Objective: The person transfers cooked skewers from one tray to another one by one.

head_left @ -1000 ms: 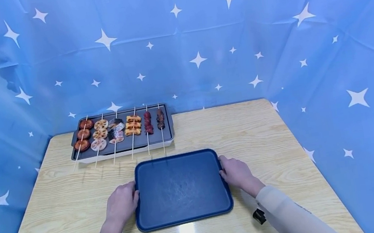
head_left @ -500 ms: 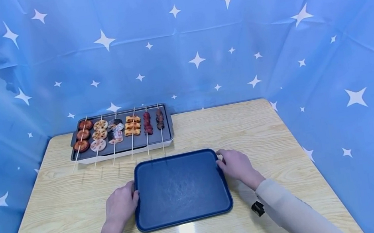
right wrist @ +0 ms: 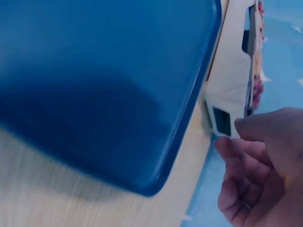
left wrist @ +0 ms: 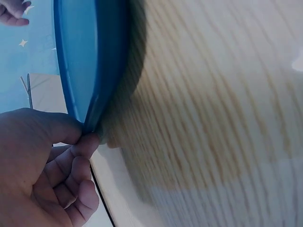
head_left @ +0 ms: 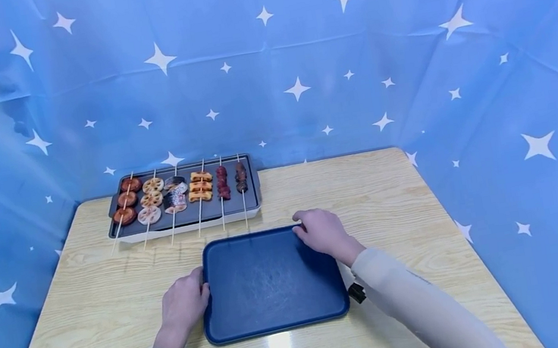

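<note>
Starry blue curtain [head_left: 231, 106] behind wooden table [head_left: 400, 222]; griddle [head_left: 233, 205] at back, blue tray [head_left: 274, 289] in front of it.
My left hand [head_left: 183, 304] pinches the tray's left rim; right hand [head_left: 323, 233], loosely curled, holds nothing by the far-right corner. Step, I judge: steadying the tray; next move calls for a firm left pinch.
</note>
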`<state>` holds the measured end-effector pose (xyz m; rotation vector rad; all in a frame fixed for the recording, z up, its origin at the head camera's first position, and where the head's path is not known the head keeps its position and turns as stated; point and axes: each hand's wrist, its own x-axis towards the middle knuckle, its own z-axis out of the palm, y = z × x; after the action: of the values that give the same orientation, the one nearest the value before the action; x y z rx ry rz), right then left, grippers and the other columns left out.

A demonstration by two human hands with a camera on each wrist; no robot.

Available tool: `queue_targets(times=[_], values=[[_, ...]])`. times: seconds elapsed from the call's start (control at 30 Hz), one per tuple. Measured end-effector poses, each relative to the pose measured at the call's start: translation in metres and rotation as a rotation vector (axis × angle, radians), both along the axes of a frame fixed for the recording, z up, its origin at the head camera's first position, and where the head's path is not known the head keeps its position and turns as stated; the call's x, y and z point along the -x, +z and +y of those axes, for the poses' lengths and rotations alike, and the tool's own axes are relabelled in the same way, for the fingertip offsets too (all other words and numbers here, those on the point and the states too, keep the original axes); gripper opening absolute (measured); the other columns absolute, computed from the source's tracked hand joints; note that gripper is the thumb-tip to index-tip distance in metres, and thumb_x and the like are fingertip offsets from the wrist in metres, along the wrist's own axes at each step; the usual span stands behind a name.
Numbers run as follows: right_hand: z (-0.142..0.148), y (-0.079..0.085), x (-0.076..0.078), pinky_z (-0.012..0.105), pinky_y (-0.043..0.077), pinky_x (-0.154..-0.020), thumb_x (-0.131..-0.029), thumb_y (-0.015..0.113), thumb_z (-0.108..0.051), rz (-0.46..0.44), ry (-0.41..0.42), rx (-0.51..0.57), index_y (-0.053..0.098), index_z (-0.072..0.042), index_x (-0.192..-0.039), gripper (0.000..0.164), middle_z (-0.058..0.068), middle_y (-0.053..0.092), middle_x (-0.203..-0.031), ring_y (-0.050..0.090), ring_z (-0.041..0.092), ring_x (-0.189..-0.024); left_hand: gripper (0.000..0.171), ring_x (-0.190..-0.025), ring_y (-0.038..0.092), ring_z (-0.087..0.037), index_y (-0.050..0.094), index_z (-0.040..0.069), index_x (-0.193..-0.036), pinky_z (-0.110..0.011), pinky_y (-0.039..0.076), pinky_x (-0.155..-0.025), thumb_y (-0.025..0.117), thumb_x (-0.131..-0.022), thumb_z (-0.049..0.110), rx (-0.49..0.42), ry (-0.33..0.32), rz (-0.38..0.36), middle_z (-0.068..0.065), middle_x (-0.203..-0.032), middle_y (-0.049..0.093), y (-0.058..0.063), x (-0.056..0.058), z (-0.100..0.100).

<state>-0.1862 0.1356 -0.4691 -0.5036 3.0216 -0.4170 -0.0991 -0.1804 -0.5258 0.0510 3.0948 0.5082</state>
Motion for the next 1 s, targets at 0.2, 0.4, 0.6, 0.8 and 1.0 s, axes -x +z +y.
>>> queue_targets(times=[0.2, 0.4, 0.6, 0.8, 1.0], values=[[-0.022, 0.003, 0.007, 0.031, 0.051, -0.063, -0.096, 0.060, -0.028, -0.035, 0.041, 0.003, 0.069, -0.013, -0.118, 0.028, 0.000, 0.072, -0.089, 0.061, 0.011, -0.072, 0.040, -0.073, 0.068, -0.025, 0.062, 0.000, -0.125, -0.040, 0.051, -0.056, 0.065, -0.090, 0.019, -0.002, 0.008, -0.012, -0.015, -0.093, 0.073, -0.002, 0.001, 0.003], [-0.043, 0.004, 0.015, 0.033, 0.054, -0.068, -0.097, 0.058, -0.029, -0.061, 0.067, -0.002, 0.068, -0.015, -0.120, 0.029, -0.001, 0.073, -0.094, 0.066, 0.012, -0.081, 0.040, -0.073, 0.068, -0.025, 0.062, 0.000, -0.125, -0.039, 0.052, -0.056, 0.065, -0.090, 0.019, 0.009, 0.002, -0.022, -0.016, -0.095, 0.073, -0.003, 0.002, 0.004], [-0.065, 0.005, 0.021, 0.034, 0.054, -0.066, -0.098, 0.056, -0.031, -0.064, 0.090, 0.021, 0.070, -0.017, -0.119, 0.029, -0.001, 0.073, -0.092, 0.067, 0.014, -0.080, 0.040, -0.079, 0.069, -0.029, 0.061, -0.002, -0.124, -0.042, 0.054, -0.061, 0.064, -0.090, 0.017, 0.011, 0.009, -0.034, -0.019, -0.099, 0.073, 0.001, -0.001, 0.002], [-0.080, 0.003, 0.026, 0.025, 0.043, -0.050, -0.100, 0.051, -0.034, -0.060, 0.051, 0.068, 0.073, -0.019, -0.109, 0.027, -0.005, 0.068, -0.076, 0.057, 0.009, -0.060, 0.039, -0.081, 0.070, -0.031, 0.061, -0.003, -0.123, -0.044, 0.055, -0.062, 0.065, -0.089, 0.017, 0.013, -0.006, -0.007, -0.020, -0.098, 0.072, 0.002, -0.001, 0.003], [-0.089, 0.003, 0.030, 0.026, 0.039, -0.048, -0.100, 0.052, -0.034, -0.085, -0.002, 0.143, 0.070, -0.019, -0.086, 0.028, -0.005, 0.060, -0.064, 0.054, 0.011, -0.055, 0.037, -0.073, 0.069, -0.031, 0.063, -0.002, -0.120, -0.044, 0.053, -0.058, 0.066, -0.088, 0.017, 0.043, -0.008, 0.026, -0.019, -0.092, 0.073, -0.001, 0.001, 0.004]])
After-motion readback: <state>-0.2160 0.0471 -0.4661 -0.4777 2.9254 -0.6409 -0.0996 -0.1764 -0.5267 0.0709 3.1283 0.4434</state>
